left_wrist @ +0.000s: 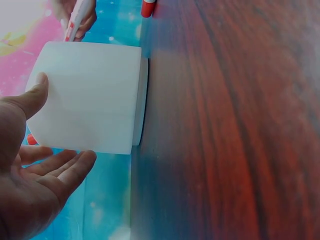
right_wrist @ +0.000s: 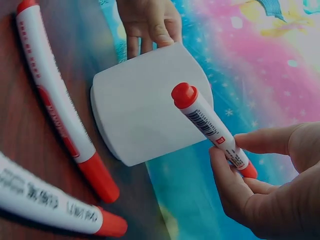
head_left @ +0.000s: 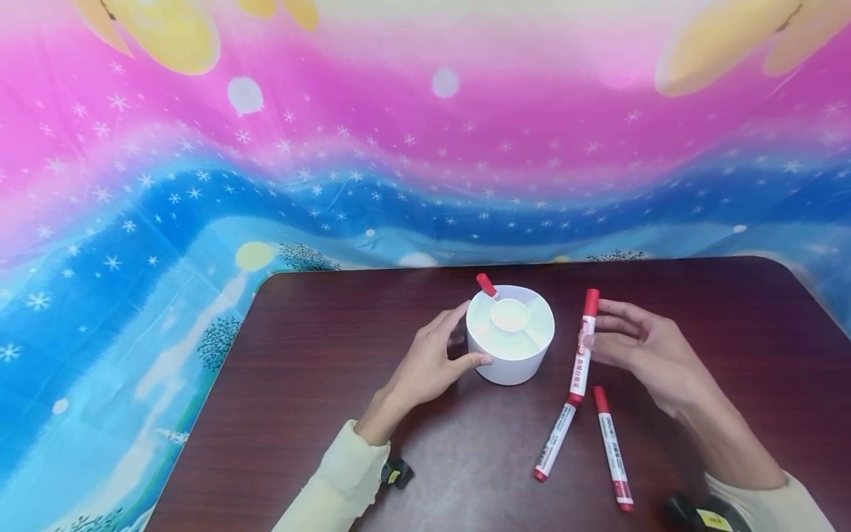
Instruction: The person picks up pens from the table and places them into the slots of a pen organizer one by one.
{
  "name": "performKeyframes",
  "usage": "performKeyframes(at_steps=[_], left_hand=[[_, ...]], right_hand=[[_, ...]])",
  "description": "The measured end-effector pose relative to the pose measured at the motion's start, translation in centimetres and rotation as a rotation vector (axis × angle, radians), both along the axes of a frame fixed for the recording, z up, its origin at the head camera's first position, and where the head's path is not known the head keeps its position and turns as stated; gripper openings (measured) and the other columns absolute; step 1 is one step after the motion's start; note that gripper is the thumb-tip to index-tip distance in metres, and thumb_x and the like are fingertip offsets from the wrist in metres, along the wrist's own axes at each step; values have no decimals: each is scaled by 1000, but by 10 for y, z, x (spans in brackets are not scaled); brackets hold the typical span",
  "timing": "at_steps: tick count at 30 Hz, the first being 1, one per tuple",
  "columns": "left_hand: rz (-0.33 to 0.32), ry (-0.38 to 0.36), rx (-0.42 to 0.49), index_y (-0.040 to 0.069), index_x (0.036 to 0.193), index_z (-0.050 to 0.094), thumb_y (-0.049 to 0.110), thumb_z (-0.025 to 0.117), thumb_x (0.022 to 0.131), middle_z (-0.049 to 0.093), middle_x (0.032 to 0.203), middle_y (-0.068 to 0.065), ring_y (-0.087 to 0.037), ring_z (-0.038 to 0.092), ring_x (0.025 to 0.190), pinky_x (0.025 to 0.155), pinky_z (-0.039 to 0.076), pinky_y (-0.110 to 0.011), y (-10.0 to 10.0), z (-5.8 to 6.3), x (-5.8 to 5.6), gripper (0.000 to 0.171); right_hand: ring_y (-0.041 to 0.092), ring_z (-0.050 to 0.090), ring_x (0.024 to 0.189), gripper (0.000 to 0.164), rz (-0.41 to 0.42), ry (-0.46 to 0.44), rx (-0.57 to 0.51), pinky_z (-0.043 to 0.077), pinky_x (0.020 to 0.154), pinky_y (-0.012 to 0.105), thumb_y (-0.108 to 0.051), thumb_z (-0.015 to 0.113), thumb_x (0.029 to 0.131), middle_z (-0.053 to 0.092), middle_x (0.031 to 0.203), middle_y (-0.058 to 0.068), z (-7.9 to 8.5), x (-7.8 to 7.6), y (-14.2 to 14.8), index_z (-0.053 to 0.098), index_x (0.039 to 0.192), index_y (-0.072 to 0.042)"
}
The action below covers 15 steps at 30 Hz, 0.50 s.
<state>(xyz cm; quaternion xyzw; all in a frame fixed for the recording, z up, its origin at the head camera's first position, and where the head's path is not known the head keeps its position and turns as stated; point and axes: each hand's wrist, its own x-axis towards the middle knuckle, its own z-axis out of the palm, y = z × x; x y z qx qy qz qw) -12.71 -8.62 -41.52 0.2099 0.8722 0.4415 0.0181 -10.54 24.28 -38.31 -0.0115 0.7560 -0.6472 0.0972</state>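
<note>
A round white pen holder (head_left: 508, 369) stands upright on the table, divided into compartments around a central cup. One red-capped marker (head_left: 486, 284) leans in its back left compartment. My left hand (head_left: 428, 362) holds the holder from the left, thumb at the front and fingers around the far side. To the right of the holder, my right hand (head_left: 654, 355) pinches a white marker with red ends (right_wrist: 215, 127) between thumb and fingers, above the table. Beneath it, two similar markers lie on the table: one slanted (head_left: 555, 442), the other (head_left: 613, 451) farther right.
The dark red wooden table (head_left: 319, 332) has rounded back corners. Behind and left of it hangs a pink and blue cloth (head_left: 399, 170) with snowflakes. Dark wrist devices (head_left: 397, 473) sit by both cuffs.
</note>
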Motion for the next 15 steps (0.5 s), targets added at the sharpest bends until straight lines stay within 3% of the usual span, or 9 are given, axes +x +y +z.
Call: performKeyframes(at_steps=[7,15], left_hand=[[-2,4,8,13,166,40,33,90,89,59,153,-7,-23,72,126,105,62,-35,0,-2,0,94],[-22,-41,79,19,167,38,28,89,90,53,159,-5,-19,57,145,109,58,-34,1,-4,0,93]], right_hand=[[5,78,99,77,3,34,-107,66,85,24,2,75,98,71,117,-10,6,-5,-6,31,161,6],[3,77,102,79,5,55,-55,66,86,23,-1,75,99,69,120,-8,15,-10,-15,32,164,3]])
